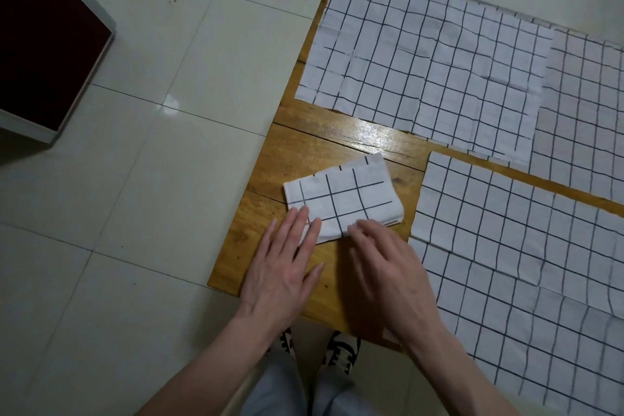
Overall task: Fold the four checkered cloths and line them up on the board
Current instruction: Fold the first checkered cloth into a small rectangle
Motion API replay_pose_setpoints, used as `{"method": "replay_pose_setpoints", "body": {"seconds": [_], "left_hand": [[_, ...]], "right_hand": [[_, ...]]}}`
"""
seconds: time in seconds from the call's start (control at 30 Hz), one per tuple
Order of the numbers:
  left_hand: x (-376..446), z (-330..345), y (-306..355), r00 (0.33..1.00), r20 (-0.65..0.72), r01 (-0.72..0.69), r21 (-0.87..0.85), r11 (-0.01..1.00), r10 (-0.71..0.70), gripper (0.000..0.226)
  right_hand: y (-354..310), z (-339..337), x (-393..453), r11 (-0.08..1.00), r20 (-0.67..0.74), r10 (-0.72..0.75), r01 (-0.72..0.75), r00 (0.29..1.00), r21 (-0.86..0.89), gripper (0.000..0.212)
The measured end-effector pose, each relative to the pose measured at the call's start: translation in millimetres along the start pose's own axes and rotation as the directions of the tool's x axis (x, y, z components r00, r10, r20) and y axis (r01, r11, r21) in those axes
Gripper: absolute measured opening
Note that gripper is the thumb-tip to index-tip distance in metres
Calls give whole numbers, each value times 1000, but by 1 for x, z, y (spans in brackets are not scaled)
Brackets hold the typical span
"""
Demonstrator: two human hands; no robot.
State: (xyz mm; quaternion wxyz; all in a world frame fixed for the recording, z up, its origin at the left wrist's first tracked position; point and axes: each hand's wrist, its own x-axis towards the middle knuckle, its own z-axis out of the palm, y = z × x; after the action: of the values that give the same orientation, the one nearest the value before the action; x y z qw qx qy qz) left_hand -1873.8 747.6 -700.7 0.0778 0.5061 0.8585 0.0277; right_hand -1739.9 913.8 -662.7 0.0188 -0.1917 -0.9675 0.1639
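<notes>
Both hands, left hand (283,267) and right hand (388,267), lie flat with open grip, fingertips pressing the folded cloth (344,199) onto the board (304,149), presumably setting creases while the spread cloths (422,61) await folding.

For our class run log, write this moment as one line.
folded cloth: near board corner | left hand: flat on its edge | right hand: fingertips on it | flat cloths: three
</notes>
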Motion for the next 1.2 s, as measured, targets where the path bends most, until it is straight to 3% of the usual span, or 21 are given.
{"method": "replay_pose_setpoints", "body": {"seconds": [0.17, 0.47, 0.7, 0.87, 1.07, 1.2], "left_hand": [[-13, 5, 14, 998, 13, -65, -20, 998, 65, 66], [-19, 12, 11, 996, 78, -34, -52, 998, 38, 69], [-26, 8, -6, 992, 121, -48, 8, 999, 47, 77], [-26, 4, -11, 988, 138, -76, 32, 997, 71, 77], [-27, 3, -2, 990, 139, -6, 16, 1000, 3, 76], [-20, -2, -1, 996, 90, 18, 30, 999, -21, 69]], "right_hand": [[-4, 13, -6, 974, 212, -178, 202, 961, -98, 62], [7, 14, -8, 986, 370, -92, 136, 924, -95, 72], [30, 4, -6, 986, 400, 7, 61, 916, -157, 78], [52, -8, -2, 980, 380, 162, -102, 911, -173, 82], [49, -9, 0, 979, 380, 179, -124, 908, -164, 84], [44, -13, 2, 971, 282, 180, -124, 942, -206, 74]]}}
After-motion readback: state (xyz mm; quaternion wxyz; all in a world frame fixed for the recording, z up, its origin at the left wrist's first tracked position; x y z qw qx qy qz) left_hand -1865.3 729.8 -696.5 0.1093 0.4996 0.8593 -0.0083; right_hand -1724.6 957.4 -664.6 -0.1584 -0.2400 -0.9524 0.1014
